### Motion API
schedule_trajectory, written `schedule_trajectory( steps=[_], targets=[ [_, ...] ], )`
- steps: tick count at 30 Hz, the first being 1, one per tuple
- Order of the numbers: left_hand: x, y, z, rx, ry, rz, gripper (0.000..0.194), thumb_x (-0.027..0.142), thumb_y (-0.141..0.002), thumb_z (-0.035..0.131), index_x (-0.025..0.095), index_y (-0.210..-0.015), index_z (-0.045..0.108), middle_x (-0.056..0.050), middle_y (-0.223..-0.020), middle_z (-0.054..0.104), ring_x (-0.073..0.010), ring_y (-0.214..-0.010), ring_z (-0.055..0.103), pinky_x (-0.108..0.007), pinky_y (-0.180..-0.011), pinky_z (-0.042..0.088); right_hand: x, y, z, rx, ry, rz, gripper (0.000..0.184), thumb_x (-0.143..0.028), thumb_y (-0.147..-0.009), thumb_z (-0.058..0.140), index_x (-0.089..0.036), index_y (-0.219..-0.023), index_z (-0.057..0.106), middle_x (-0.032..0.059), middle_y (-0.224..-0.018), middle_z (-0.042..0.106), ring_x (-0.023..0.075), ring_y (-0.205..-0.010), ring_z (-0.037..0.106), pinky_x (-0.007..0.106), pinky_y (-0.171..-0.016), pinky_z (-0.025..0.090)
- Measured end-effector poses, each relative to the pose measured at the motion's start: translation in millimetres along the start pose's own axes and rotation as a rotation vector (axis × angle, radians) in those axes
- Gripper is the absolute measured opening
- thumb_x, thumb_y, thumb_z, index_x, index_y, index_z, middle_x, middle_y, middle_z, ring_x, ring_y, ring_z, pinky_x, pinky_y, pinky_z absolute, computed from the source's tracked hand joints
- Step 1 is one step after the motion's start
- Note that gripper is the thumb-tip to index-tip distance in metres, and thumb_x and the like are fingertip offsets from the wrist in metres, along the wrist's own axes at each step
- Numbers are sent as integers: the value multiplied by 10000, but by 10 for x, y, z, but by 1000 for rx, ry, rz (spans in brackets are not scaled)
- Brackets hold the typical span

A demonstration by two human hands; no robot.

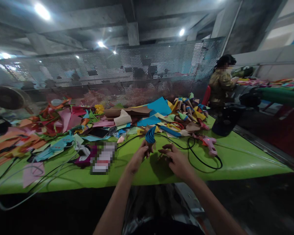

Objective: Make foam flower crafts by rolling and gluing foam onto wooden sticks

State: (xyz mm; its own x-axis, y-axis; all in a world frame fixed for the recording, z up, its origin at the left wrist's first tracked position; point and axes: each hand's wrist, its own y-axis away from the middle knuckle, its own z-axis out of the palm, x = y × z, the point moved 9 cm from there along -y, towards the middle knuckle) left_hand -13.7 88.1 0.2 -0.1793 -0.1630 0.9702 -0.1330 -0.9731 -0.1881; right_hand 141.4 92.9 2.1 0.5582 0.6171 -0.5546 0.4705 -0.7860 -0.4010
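Note:
Upright in my left hand (142, 151) is a small craft cone (150, 134), with layered blue frills at the top and what looks like brown sheet below. My fingers are closed around its lower end and hide that part. Just to the right, my right hand (173, 158) hovers over the green tabletop, fingers apart and with nothing in them. Further right lies a pink glue gun (210, 146) with a red light on it and a black cord. Beyond my hands is a blue bar-like tool (170, 131).
Colourful sheet scraps (66, 119) pile up across the left and back of the green table (142, 178). A phone (104, 158) leans against a magenta stand. Brown cones (186, 109) are heaped at the back right. Behind stands a perforated metal screen (112, 78). A co-worker (221, 81) sits at right.

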Motion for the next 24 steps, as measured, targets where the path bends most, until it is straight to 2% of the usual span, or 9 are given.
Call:
schedule_trajectory(
  steps=[2,7,12,14,18,21,24],
  targets=[
    [7,-9,1,6,9,-2,368,471,-840,563,171,-1047,620,-10,-801,589,-106,-599,419,-254,-590,360,-55,6,43,-49,44,-23,438,-4,-765,514,-231,-1071,731,90,-1321,620,261,-1111,631,373,-886,491],
    [-29,-34,-27,12,44,-17,449,533,-840,594,168,-1102,617,-10,-790,600,-95,-567,407,-243,-548,337,-92,0,71,-97,115,-27,408,-7,-780,507,-216,-1065,711,85,-1163,685,238,-1070,628,347,-906,476],
    [0,-1,-47,43,93,-33,460,579,-830,645,171,-1044,645,-17,-805,615,-91,-584,424,-241,-554,343,-75,-13,72,-122,217,-2,308,-10,-739,518,-180,-935,683,100,-1015,688,250,-979,615,349,-850,473],
    [14,10,-55,62,107,-39,456,581,-822,664,171,-1023,647,-13,-796,615,-82,-567,406,-236,-549,340,-85,-11,60,-140,242,-9,333,0,-731,509,-181,-954,677,92,-999,679,249,-999,599,347,-869,461],
    [13,13,-46,65,125,-51,452,563,-824,681,170,-1045,644,-7,-784,612,-71,-556,401,-221,-534,331,-142,-19,27,-204,254,-67,439,21,-747,492,-200,-1076,681,87,-1109,647,222,-1036,587,324,-897,435],
    [23,12,-35,51,132,-39,456,555,-833,680,164,-1066,649,-7,-782,610,-65,-555,400,-212,-526,325,-178,-60,-24,-230,249,-101,378,29,-750,492,-191,-976,698,88,-1038,644,209,-927,603,317,-822,437],
    [37,16,-26,48,132,-32,455,558,-838,672,156,-1052,654,-10,-786,613,-59,-556,399,-207,-535,335,-226,-109,-161,-168,210,-117,273,7,-779,502,-186,-899,654,75,-941,639,205,-854,594,320,-781,438]
  ],
)
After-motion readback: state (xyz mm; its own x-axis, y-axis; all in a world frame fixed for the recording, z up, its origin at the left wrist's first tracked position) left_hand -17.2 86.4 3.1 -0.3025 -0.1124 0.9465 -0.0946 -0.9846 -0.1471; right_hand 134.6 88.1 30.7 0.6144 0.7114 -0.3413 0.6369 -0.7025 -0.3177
